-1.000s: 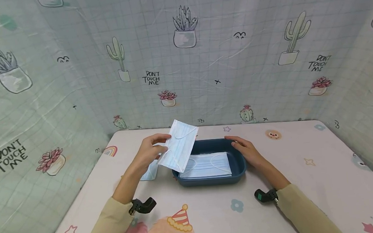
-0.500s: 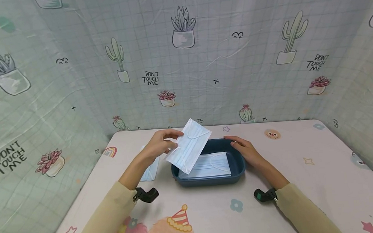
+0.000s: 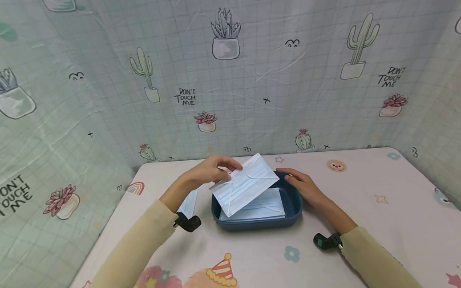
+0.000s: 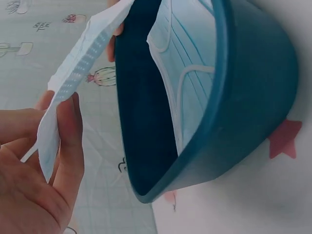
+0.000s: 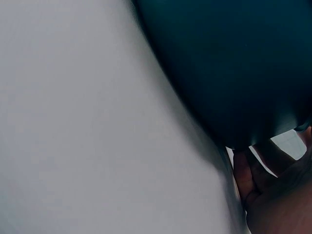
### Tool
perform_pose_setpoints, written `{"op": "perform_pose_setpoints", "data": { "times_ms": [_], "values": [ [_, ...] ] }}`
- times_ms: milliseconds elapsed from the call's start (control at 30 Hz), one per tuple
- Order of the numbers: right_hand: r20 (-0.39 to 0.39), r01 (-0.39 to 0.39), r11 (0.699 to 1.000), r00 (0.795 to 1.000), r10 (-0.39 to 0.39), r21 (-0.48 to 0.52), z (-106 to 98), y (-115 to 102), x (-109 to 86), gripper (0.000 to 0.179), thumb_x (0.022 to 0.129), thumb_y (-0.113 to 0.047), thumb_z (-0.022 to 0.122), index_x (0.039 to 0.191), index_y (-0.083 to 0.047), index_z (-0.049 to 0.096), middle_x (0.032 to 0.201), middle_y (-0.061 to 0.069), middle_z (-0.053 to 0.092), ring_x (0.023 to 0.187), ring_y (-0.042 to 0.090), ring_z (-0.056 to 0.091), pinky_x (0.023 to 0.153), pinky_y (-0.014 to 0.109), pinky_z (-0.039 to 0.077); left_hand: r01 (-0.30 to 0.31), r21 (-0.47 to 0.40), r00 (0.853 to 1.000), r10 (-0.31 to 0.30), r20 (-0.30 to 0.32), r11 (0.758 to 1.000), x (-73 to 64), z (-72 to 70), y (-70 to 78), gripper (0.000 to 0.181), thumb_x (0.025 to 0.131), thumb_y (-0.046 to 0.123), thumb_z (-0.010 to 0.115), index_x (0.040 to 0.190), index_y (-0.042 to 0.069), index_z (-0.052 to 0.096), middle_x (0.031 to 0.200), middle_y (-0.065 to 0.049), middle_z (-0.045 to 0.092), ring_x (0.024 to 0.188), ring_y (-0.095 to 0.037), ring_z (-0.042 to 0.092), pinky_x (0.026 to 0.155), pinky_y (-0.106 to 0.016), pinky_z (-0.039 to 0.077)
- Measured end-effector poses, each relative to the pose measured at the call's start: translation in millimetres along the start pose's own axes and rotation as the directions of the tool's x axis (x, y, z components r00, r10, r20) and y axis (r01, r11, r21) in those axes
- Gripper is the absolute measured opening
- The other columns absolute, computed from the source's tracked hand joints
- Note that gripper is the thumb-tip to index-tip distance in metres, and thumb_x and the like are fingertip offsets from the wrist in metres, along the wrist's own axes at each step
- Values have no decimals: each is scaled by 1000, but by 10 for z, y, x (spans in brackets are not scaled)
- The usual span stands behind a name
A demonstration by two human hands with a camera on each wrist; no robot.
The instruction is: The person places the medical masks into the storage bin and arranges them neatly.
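A light-blue pleated face mask (image 3: 244, 185), tilted above the dark blue plastic bin (image 3: 256, 225), is pinched at its left end between the thumb and fingers of my left hand (image 3: 212, 170). In the left wrist view that mask (image 4: 80, 61) is seen edge-on beside the bin. More masks (image 3: 260, 206) lie flat in the bin, partly covered by the held one. My right hand (image 3: 306, 187) holds the bin's far right rim, its fingers outside and the thumb at the rim. The right wrist view shows its fingers (image 5: 243, 175) against the bin's outer wall, partly hidden.
Another mask (image 3: 189, 204) lies on the table left of the bin, partly behind my left forearm. The pale table (image 3: 255, 267) has printed cartoon figures. A patterned curtain (image 3: 265, 70) hangs behind and at both sides.
My left hand has carried the mask rightward over the bin, turned it flatter and lowered it slightly. The right hand has stayed at the rim and the bin has not moved.
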State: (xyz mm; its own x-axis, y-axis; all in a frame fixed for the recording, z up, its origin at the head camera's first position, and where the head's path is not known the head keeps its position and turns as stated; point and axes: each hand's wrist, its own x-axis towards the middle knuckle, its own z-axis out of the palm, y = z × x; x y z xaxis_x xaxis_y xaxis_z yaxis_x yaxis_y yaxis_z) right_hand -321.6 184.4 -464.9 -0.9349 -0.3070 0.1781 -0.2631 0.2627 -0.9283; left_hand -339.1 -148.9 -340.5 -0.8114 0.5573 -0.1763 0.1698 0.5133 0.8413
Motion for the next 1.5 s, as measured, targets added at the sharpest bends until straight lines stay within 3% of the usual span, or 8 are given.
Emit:
{"op": "perform_pose_setpoints", "data": {
  "times_ms": [100, 333, 700, 1033, 1500],
  "values": [
    [0, 2, 1000, 1000, -2, 2, -4, -8, 6, 42, 111, -18, 45, 150, -6, 52, 158, 19, 49, 155, 38, 32, 128, 60, 22, -18, 29, 998, 16, 63, 999, 71, -2, 64, 44, 88, -1, 62, 127, 15, 72, 132, -8, 65, 125, -29, 54, 66, -28, 43],
    [2, -13, 1000, 1000, 13, 12, -7, -19, 11, 42, 110, -17, 45, 150, -5, 52, 159, 18, 47, 156, 38, 31, 128, 60, 20, -41, 140, 984, 15, 180, 989, 214, 33, 173, 42, 88, -1, 62, 123, 18, 74, 127, -2, 68, 116, -20, 57, 81, -30, 50],
    [3, -31, 999, 1000, 31, 16, 1, -51, 18, 42, 111, -17, 45, 151, -5, 51, 158, 19, 48, 155, 38, 32, 128, 60, 20, -62, 153, 946, 9, 325, 986, 415, 144, 218, 41, 87, -10, 60, 122, 8, 73, 124, -5, 69, 109, -16, 58, 85, -26, 44],
    [-1, -5, 1000, 1000, 5, 4, -15, -38, 38, 41, 110, -14, 45, 149, -4, 53, 157, 19, 50, 154, 38, 33, 128, 61, 22, -29, 197, 914, -54, 403, 980, 546, 267, 243, 44, 82, -18, 58, 119, 1, 72, 105, -10, 71, 92, -16, 57, 79, -23, 45],
    [9, -24, 1000, 1000, 24, 5, -4, -51, 40, 42, 111, -17, 44, 150, -5, 51, 158, 19, 48, 155, 39, 32, 127, 62, 21, -54, 353, 904, -104, 414, 934, 616, 311, 235, 39, 83, -20, 60, 116, -3, 72, 103, -13, 69, 87, -15, 56, 75, -21, 48]
  ]
}}
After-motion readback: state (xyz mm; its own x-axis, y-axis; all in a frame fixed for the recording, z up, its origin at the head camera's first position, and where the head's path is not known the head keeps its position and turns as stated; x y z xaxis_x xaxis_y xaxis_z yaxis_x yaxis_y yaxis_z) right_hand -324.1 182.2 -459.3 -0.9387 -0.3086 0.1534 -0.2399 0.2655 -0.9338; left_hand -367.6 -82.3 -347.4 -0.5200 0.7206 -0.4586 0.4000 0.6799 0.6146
